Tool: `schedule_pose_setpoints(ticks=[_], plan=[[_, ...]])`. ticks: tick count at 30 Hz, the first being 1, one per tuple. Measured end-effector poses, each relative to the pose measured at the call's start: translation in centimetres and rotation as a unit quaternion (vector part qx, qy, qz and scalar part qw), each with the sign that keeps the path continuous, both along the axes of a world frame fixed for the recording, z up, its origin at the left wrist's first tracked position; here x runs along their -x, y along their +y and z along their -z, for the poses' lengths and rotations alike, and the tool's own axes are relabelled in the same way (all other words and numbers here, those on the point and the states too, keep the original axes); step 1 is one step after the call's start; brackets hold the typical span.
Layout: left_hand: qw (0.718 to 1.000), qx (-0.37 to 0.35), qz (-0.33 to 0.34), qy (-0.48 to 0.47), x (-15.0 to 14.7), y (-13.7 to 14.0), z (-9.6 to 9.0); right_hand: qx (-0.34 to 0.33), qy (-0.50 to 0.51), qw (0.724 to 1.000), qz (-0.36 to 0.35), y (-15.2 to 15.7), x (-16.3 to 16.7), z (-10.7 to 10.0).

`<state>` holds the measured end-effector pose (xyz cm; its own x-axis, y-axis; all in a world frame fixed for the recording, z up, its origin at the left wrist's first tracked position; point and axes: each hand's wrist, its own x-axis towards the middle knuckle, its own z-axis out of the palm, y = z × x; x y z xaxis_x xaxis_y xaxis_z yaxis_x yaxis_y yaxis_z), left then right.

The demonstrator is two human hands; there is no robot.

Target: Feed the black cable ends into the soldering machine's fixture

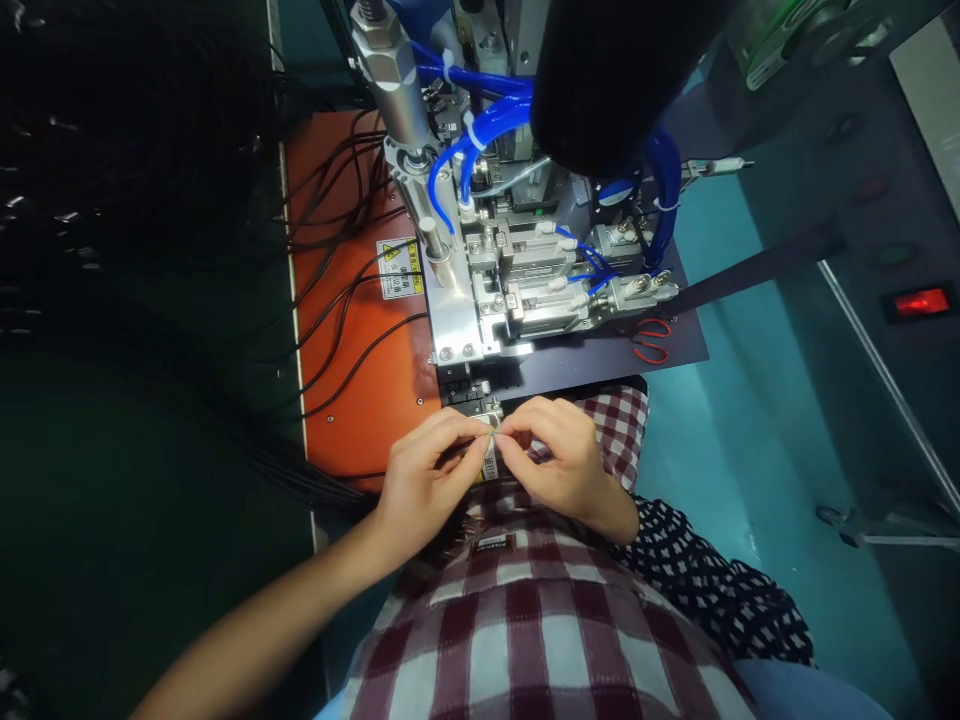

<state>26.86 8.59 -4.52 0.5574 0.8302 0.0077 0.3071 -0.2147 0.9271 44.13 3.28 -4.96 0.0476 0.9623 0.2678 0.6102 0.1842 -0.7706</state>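
Observation:
My left hand (431,470) and my right hand (555,455) meet in front of my checked apron (555,600), thumbs and forefingers pinched with the tips almost touching. Something very thin, perhaps a fine wire end, shows between the fingertips; it is too small to make out. Just beyond them stands the front end of a metal machine (540,270) with cylinders and blue air tubes (499,115). Under the fingers a small label (490,466) is partly hidden. Black cables (352,345) spread across the orange plate (367,420) to the left of my hands.
Red-handled scissors or snips (652,342) lie on the dark plate right of the machine. A warning label (400,269) is stuck beside its base. A large black cylindrical part (615,80) hangs over the back. At far right glows a red switch (921,302). A dark mass of cables (135,200) fills the left.

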Motion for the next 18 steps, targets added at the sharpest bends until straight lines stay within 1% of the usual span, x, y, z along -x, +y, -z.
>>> schedule_pose_setpoints(ticks=[4,6,9,18], plan=[[0.998,-0.06,0.003,0.016,-0.1,0.0,0.0,-0.058,-0.138,0.989,-0.002,-0.3,-0.3,0.2],[0.997,-0.069,0.002,0.022,-0.1,0.0,0.1,-0.097,-0.17,0.981,0.014,-0.4,-0.2,0.4],[0.997,-0.074,0.0,0.024,0.0,0.0,0.1,-0.133,-0.18,0.974,0.033,-0.3,-0.1,0.8],[0.989,-0.141,0.013,0.034,0.0,-0.2,0.3,-0.128,-0.162,0.977,0.043,-0.7,-0.2,1.2]])
